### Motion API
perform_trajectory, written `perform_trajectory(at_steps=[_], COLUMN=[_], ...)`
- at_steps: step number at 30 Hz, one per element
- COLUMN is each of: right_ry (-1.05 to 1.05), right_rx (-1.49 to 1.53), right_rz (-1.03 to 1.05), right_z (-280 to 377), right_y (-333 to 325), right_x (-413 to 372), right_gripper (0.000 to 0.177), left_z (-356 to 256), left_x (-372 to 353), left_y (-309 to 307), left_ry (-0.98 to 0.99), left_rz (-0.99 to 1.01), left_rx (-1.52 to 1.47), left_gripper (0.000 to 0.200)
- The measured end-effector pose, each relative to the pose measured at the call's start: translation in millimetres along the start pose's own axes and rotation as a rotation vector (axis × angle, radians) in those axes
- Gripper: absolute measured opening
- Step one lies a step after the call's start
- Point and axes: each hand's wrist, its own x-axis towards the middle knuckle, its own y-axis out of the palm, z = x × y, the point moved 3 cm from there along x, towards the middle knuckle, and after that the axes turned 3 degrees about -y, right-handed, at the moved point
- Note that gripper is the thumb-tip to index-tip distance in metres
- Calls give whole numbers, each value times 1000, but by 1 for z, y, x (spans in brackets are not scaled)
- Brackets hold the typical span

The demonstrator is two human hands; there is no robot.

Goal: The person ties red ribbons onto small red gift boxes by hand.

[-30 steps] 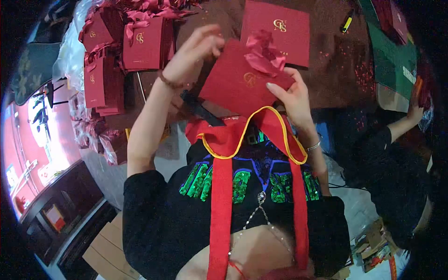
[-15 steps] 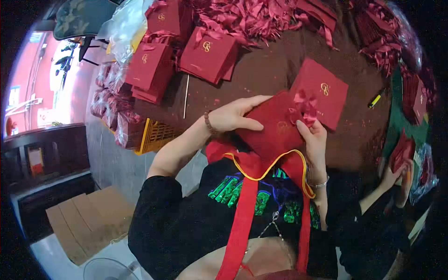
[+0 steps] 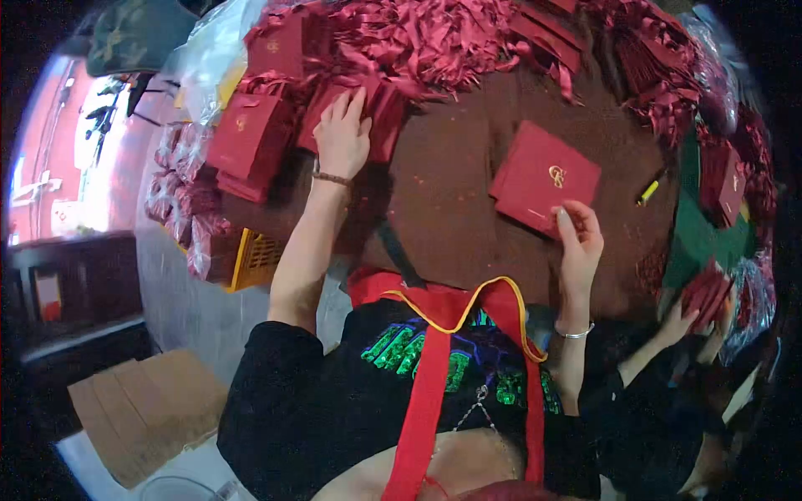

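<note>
My left hand (image 3: 342,134) reaches over a stack of dark red gift bags (image 3: 386,121) at the upper left. Its fingers are spread on the top of that stack. Right of the middle, a small pile of red gift bags (image 3: 543,171) with a gold monogram lies flat on the brown cloth. My right hand (image 3: 581,230) is at the lower right corner of this pile, fingers curled and thumb against the edge of the top bag. The ribbons of the bag under my left hand are partly hidden.
Another stack of red bags (image 3: 244,138) stands at the left, above a yellow crate (image 3: 253,259). Loose red ribbons (image 3: 418,42) heap along the back. A yellow marker (image 3: 647,192) lies at the right, where a co-worker's hands (image 3: 672,326) hold red bags.
The bag with a ribbon bow that both hands held is out of them. My left hand has moved up and left to the stack; my right hand has moved slightly to the pile's corner.
</note>
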Motion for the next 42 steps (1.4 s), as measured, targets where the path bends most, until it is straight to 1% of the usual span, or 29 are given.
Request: perform_trajectory(at_steps=[3, 4, 6, 7, 8, 9, 10, 11, 12, 13, 14, 15, 16, 18, 20, 21, 22, 24, 27, 29, 30, 32, 33, 34, 36, 38, 40, 41, 42], right_ry=[-22, -7, -70, -74, -70, -95, -123, -180, -186, -400, -621, -576, -540, -634, -619, -599, -588, -575, -567, -536, -546, -530, -562, -573, -542, -549, -629, -638, -642], right_rx=[-105, -125, -254, -235, -242, -377, -508, -708, -702, -923, -1140, -1057, -1116, -1223, -1154, -1149, -1145, -1132, -1094, -1043, -1049, -1036, -1045, -1049, -1047, -1045, -1122, -1073, -1077], right_rz=[-88, -127, -161, -149, -160, -136, -106, -54, -47, -23, -5, 74, 119, 125, 106, 105, 95, 99, 105, 117, 107, 119, 106, 106, 159, 159, 125, 121, 114], right_z=[0, -3, 11, 13, 15, 17, 19, 20, 21, 25, 27, 22, 5, -9, -14, -15, -16, -14, -14, -20, -18, -14, -15, -12, -10, -8, 5, 8, 12], right_y=[-28, -39, -48, -49, -53, -50, -46, -42, -34, -23, -11, -11, -8, 2, 8, 11, 15, 20, 22, 22, 22, 21, 21, 19, 18, 19, 19, 18, 19], right_x=[9, 13, 5, 9, 14, 19, 26, 33, 43, 51, 57, 67, 71, 63, 55, 53, 49, 45, 46, 46, 46, 46, 46, 46, 45, 42, 39, 39, 37], right_gripper=[19, 19, 19, 21, 21, 22, 23, 33, 33, 41, 49, 60, 59, 59, 56, 56, 55, 55, 54, 53, 53, 53, 54, 54, 54, 54, 54, 53, 53], left_z=[-11, -10, -28, -39, -57, -70, -86, -100, -113, -130, -144, -157, -161, -161, -152, -143, -136, -126, -114, -104, -102, -101, -103, -106, -101, -89, -98, -88, -93], left_x=[0, 3, -1, 3, 5, 4, 4, -1, -6, -9, -12, -15, -17, -4, 19, 36, 52, 83, 123, 138, 140, 136, 134, 127, 123, 129, 118, 120, 121], left_y=[21, 25, -17, -20, -23, -25, -21, -9, 5, 10, 14, 26, 38, 39, 40, 40, 43, 48, 74, 98, 96, 88, 80, 68, 53, 21, -49, -89, -104], left_ry=[-24, 33, 79, 91, 193, 289, 289, 207, 180, 298, 314, 297, 310, 328, 306, 346, 263, 182, 231, 191, 195, 237, 207, 207, 237, 329, 57, 170, -47], left_rz=[-13, -109, -304, -294, -293, -290, -116, 31, 144, 173, 285, 367, 419, 658, 331, 114, 10, -211, -199, 73, 61, 11, 72, 0, -179, -284, -323, -397, -372], left_rx=[271, 267, 174, 156, -55, -262, -521, -770, -783, -729, -741, -726, -770, -628, -472, -480, -282, -185, -110, 10, 4, -159, -163, -302, -361, -618, -929, -482, -1255], left_gripper=[41, 40, 35, 35, 31, 28, 22, 19, 17, 20, 24, 26, 27, 24, 19, 18, 22, 32, 25, 17, 17, 15, 15, 14, 20, 16, 15, 14, 15])
